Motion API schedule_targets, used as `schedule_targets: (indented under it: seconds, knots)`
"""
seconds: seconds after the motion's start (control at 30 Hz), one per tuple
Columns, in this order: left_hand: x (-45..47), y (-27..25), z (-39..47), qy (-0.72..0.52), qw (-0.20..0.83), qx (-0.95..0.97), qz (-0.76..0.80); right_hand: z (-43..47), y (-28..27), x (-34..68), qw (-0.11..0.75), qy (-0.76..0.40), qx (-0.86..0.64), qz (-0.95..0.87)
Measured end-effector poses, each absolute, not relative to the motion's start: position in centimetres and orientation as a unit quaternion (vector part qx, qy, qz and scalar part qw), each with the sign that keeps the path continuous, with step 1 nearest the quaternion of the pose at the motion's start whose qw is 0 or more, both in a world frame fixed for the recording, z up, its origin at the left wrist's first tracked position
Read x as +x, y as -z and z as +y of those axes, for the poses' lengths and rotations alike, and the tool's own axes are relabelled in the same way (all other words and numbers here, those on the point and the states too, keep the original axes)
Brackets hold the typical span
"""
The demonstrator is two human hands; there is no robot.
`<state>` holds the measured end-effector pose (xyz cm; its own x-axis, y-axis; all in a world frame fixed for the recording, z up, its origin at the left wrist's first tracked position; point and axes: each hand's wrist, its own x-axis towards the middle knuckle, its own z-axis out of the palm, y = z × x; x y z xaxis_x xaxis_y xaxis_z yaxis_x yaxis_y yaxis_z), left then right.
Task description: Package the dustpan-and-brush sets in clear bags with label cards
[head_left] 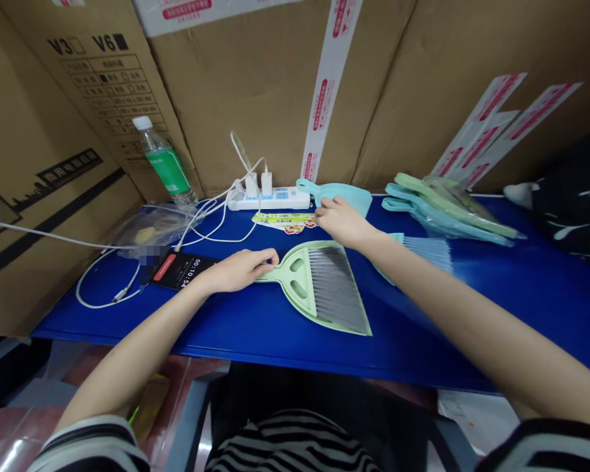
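Observation:
My left hand [243,269] is closed around the handle end of a light green dustpan [361,314]. A matching green brush [299,275] with grey bristles lies nested in that pan, bristles pointing right. Farther back, my right hand [343,221] has its fingers curled down beside a light blue dustpan [356,196] and the end of some yellow printed packets [285,220]. What those fingers hold, if anything, is hidden. Under my right forearm, partly covered, lies a blue brush [425,252] with pale bristles.
Bagged green and blue dustpan sets [447,206] lie at the back right, beside a black bag [570,190]. A power strip [270,198] with white cables stands against the cardboard wall [255,98]. At left are a phone [181,270], a water bottle [167,164] and a clear plastic bag [145,229].

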<state>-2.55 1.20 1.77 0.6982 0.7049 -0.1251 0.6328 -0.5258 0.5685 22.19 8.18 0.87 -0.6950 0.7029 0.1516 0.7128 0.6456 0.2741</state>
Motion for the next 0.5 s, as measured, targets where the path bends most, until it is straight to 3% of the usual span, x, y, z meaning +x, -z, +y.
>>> schedule_targets:
  seconds: [0.5]
  knots:
    - [-2.6,-1.7,1.3,-0.059,0.298,0.875,0.376,4.8,-3.3,24.0,0.037,0.179,-0.369,-0.911]
